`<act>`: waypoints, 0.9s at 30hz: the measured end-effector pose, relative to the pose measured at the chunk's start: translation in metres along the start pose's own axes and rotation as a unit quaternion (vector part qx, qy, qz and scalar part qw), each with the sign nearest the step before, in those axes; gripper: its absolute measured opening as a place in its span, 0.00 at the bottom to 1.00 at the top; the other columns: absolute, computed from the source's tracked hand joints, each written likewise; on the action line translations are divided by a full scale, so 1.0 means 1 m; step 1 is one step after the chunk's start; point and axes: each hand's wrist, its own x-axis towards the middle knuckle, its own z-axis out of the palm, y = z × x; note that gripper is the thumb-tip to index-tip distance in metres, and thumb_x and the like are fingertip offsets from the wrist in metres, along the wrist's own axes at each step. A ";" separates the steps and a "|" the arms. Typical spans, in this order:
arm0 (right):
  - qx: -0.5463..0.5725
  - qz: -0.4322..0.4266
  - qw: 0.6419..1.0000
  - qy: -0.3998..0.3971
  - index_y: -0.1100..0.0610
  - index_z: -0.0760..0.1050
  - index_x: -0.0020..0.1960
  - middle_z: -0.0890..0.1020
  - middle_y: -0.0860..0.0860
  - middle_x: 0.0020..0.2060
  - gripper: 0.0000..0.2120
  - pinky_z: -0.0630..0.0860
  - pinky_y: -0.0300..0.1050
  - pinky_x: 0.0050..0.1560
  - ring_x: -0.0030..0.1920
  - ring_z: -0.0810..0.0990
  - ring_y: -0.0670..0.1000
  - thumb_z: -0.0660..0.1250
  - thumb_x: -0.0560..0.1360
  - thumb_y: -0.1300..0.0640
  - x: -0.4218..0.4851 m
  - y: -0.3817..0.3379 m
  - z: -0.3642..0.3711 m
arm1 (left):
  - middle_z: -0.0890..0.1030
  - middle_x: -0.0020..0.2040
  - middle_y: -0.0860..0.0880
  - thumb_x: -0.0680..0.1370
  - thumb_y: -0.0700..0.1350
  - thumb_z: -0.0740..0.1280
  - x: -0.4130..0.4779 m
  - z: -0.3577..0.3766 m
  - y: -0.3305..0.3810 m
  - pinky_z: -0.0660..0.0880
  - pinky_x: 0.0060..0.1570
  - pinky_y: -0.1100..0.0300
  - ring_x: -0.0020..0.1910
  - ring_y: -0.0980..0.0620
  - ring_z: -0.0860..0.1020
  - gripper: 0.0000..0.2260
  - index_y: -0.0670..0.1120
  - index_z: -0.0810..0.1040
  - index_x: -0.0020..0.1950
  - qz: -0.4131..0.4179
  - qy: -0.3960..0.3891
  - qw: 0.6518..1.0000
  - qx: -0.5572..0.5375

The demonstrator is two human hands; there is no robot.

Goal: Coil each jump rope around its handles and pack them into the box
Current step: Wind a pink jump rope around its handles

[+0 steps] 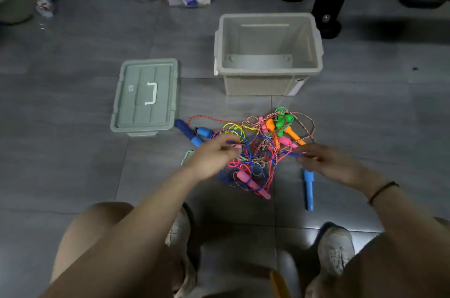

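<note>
Head view. The jump ropes [253, 151] lie in one tangled heap on the floor [73, 107], directly in front of my knees. None is coiled yet. The box [258, 85] stands open and empty at 12 o'clock from the heap, close enough to drop finished coils in without shifting position. Its lid [146, 98] lies flat at 10 o'clock, beside the box and clear of its opening.

My right hand [326, 161] is at the heap's 3 o'clock edge, fingertips pinching a blue cord [293, 153]. A light-blue handle [308, 188] lies just below that hand, at 5 o'clock from the heap. I judge it to be that cord's end.

My left hand [214, 151] is at the 9 o'clock edge with its fingers drawn together. Blur prevents me from telling whether it grips a strand. Working from opposite edges should let me draw one rope free of the heap.
</note>
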 end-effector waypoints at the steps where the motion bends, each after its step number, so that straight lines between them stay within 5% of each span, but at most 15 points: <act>1: -0.033 0.001 0.999 -0.012 0.46 0.77 0.59 0.78 0.42 0.52 0.11 0.69 0.40 0.60 0.53 0.76 0.45 0.65 0.77 0.54 0.007 -0.003 0.001 | 0.81 0.50 0.52 0.76 0.49 0.67 0.003 0.005 0.008 0.74 0.55 0.60 0.51 0.56 0.79 0.10 0.61 0.75 0.55 0.040 -0.017 0.999 0.018; 5: -0.007 -0.072 0.994 0.083 0.52 0.77 0.61 0.82 0.50 0.52 0.13 0.73 0.48 0.59 0.53 0.80 0.50 0.66 0.77 0.54 0.008 -0.037 0.001 | 0.80 0.46 0.54 0.79 0.43 0.64 -0.014 0.010 0.035 0.68 0.32 0.78 0.34 0.70 0.76 0.13 0.50 0.74 0.63 0.134 -0.036 0.990 0.008; 8: 0.019 -0.085 0.990 0.107 0.53 0.75 0.62 0.81 0.46 0.46 0.14 0.73 0.43 0.56 0.48 0.78 0.47 0.66 0.77 0.55 -0.029 -0.047 0.014 | 0.80 0.47 0.53 0.79 0.43 0.64 -0.038 0.019 0.034 0.67 0.30 0.78 0.37 0.64 0.75 0.12 0.48 0.76 0.63 0.124 0.004 0.992 -0.018; 11: -0.077 -0.078 0.993 0.044 0.52 0.72 0.66 0.81 0.49 0.50 0.18 0.68 0.36 0.52 0.46 0.76 0.46 0.66 0.77 0.54 -0.053 -0.046 0.024 | 0.79 0.45 0.54 0.79 0.44 0.64 -0.055 0.035 0.014 0.70 0.33 0.72 0.40 0.57 0.75 0.10 0.50 0.77 0.59 0.099 -0.008 0.995 -0.019; 15: -0.089 -0.080 0.991 0.061 0.52 0.71 0.67 0.81 0.52 0.54 0.19 0.69 0.43 0.60 0.54 0.77 0.51 0.65 0.76 0.51 -0.068 -0.043 0.031 | 0.79 0.48 0.54 0.79 0.45 0.63 -0.053 0.058 -0.019 0.71 0.36 0.66 0.42 0.56 0.76 0.09 0.53 0.76 0.58 0.041 -0.025 0.999 -0.001; 20: -0.064 -0.069 0.995 0.038 0.51 0.68 0.69 0.80 0.48 0.53 0.20 0.61 0.17 0.40 0.48 0.73 0.44 0.65 0.77 0.53 -0.077 -0.027 0.036 | 0.78 0.51 0.51 0.79 0.48 0.62 -0.022 0.086 -0.054 0.70 0.39 0.61 0.43 0.52 0.75 0.07 0.53 0.74 0.57 -0.059 -0.037 0.997 -0.014; 23: -0.103 -0.080 0.991 0.023 0.49 0.69 0.68 0.81 0.46 0.53 0.20 0.62 0.19 0.40 0.47 0.73 0.44 0.65 0.77 0.52 -0.071 -0.021 0.024 | 0.76 0.57 0.49 0.79 0.47 0.62 0.007 0.102 -0.070 0.71 0.40 0.58 0.41 0.52 0.75 0.11 0.51 0.74 0.61 -0.054 -0.023 0.998 0.032; 27: -0.172 -0.075 0.982 -0.017 0.48 0.70 0.66 0.81 0.45 0.51 0.18 0.67 0.38 0.49 0.46 0.76 0.47 0.65 0.77 0.49 -0.042 -0.029 0.002 | 0.74 0.66 0.44 0.79 0.43 0.63 0.046 0.102 -0.086 0.72 0.43 0.60 0.51 0.49 0.76 0.15 0.43 0.75 0.65 -0.045 -0.001 0.997 0.059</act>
